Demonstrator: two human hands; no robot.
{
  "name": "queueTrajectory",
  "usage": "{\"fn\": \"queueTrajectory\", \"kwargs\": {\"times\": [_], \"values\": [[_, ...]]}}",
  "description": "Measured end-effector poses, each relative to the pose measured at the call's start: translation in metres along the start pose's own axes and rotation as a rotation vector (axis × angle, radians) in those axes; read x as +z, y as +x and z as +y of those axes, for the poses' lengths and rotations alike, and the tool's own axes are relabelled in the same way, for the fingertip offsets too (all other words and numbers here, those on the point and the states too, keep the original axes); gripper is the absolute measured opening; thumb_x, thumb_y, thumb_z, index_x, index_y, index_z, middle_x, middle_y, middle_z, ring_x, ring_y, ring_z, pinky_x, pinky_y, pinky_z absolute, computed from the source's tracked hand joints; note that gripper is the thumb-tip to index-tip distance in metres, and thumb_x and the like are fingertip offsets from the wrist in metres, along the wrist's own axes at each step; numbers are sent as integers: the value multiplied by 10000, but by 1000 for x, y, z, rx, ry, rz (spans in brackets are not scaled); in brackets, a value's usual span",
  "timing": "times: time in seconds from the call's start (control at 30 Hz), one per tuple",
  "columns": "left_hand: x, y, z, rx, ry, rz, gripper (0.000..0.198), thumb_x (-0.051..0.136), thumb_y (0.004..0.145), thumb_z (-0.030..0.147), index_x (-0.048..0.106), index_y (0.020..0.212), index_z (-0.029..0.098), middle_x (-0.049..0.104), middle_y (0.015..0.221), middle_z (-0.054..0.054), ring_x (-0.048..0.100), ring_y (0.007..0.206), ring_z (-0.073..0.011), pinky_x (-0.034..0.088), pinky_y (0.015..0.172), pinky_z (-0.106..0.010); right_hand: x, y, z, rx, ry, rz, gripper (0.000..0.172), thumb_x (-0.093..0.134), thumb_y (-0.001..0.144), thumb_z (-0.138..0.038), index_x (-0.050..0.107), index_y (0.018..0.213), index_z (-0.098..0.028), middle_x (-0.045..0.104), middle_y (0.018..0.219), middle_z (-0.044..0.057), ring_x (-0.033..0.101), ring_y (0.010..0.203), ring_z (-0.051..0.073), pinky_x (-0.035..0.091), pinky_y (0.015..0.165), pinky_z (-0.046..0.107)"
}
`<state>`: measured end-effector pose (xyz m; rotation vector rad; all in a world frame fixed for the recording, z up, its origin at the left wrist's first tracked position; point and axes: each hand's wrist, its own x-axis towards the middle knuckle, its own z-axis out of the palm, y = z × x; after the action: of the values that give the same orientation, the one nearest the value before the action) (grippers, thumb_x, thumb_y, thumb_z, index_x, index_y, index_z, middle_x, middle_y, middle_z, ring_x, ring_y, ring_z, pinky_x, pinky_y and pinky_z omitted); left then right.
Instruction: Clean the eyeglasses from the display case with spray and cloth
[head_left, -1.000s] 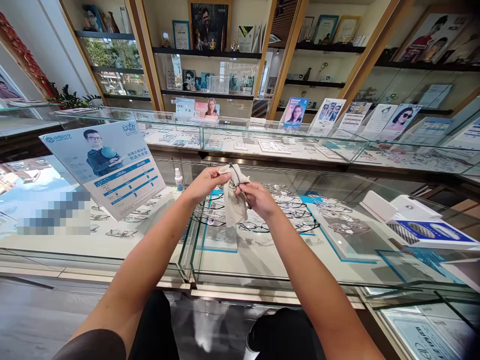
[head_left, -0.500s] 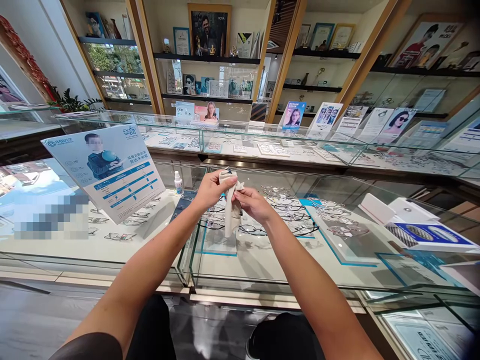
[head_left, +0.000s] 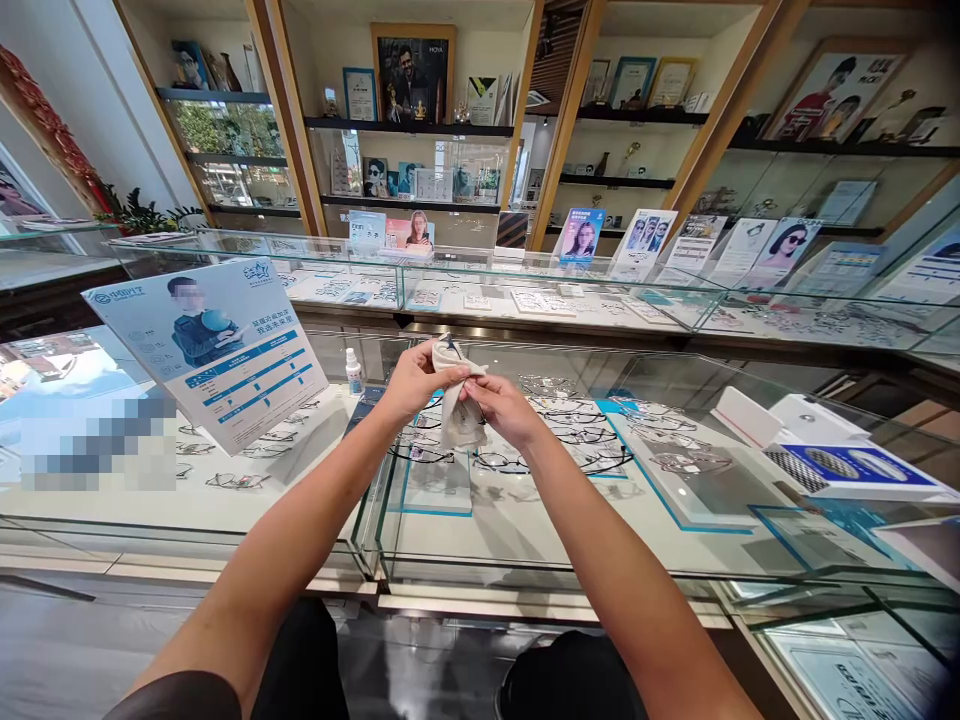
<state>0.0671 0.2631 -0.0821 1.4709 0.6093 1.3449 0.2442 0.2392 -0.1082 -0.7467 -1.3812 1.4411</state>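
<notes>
A pale beige cloth [head_left: 459,425] is bunched between my two hands above the glass display case. My left hand [head_left: 417,384] is closed on its upper left part, with the thumb pressed across the front. From the right, my right hand [head_left: 502,405] pinches the cloth at its middle, fingertips close to my left thumb. Small dark bits show at the top of the cloth and beside my right fingers; the cloth hides most of whatever they belong to. Beneath the hands, several eyeglasses [head_left: 592,437] lie in rows inside the case.
A large blue-and-white sign [head_left: 225,345] stands on the counter at left. Near it is a small white spray bottle [head_left: 353,373]. An open white-and-blue box [head_left: 851,468] sits at right. Behind, another glass case [head_left: 540,270] runs across below the wall shelves.
The cloth's hanging end, earlier a long narrow strip, is now shorter and more bunched. Both hands stay closed on it and have shifted slightly. The view has tilted a little.
</notes>
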Motion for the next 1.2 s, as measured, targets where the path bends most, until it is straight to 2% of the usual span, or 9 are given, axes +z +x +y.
{"fn": "queueTrajectory", "kwargs": {"times": [0.13,0.2,0.4,0.6,0.67,0.83,0.97,1.07,1.2], "values": [[5,-2,-5,91,40,118,513,971,663,566,654,706,166,593,664,27,505,628,-105,411,616,-250,4,0,0,-2,46,-19,510,957,648,-653,749,754,-200,667,719,-4,512,642,129,377,623,288],[5,-1,-11,107,17,153,516,922,725,620,688,756,162,619,697,20,522,658,-107,433,653,-250,4,1,0,-8,62,7,518,965,634,-655,752,759,-199,672,727,-4,517,641,125,386,618,282],[9,1,-27,-77,-199,61,633,853,745,742,742,981,166,723,784,-3,636,745,-140,524,792,-275,0,5,0,-71,119,123,506,963,637,-642,710,760,-221,625,713,-22,456,574,108,360,541,278],[6,6,-24,-12,-256,122,631,855,747,743,744,967,162,759,845,-32,674,811,-160,530,826,-281,-7,7,-3,-108,168,203,486,972,617,-630,737,768,-232,666,810,-7,534,648,124,448,580,274],[4,7,-22,9,-208,116,647,814,773,773,748,975,162,756,832,-38,682,814,-173,533,822,-292,-10,6,-7,-170,165,246,452,969,631,-613,745,752,-240,728,922,15,602,753,148,489,641,272],[6,0,-17,46,80,-33,646,720,843,798,703,818,153,664,706,-15,599,724,-161,493,765,-292,-12,3,-17,-253,142,220,383,920,737,-586,750,771,-243,744,1378,38,680,1066,217,534,745,291],[12,-6,-12,2,200,-235,682,628,887,828,633,768,157,612,718,-8,530,710,-151,436,717,-287,-10,3,-17,-263,122,213,398,914,747,-609,744,795,-252,740,1407,37,690,1088,235,564,776,320],[15,-9,-10,21,219,-261,717,548,910,860,564,718,169,550,691,0,469,685,-141,398,681,-283,-9,4,-13,-267,103,205,392,900,769,-619,742,804,-262,748,1387,40,698,1108,236,579,791,324],[18,-11,-14,7,211,-260,703,571,905,853,573,751,167,551,698,-1,459,676,-134,379,662,-272,-6,5,-8,-259,136,195,380,907,769,-614,743,807,-274,753,1369,29,688,1183,223,579,804,285]]}}
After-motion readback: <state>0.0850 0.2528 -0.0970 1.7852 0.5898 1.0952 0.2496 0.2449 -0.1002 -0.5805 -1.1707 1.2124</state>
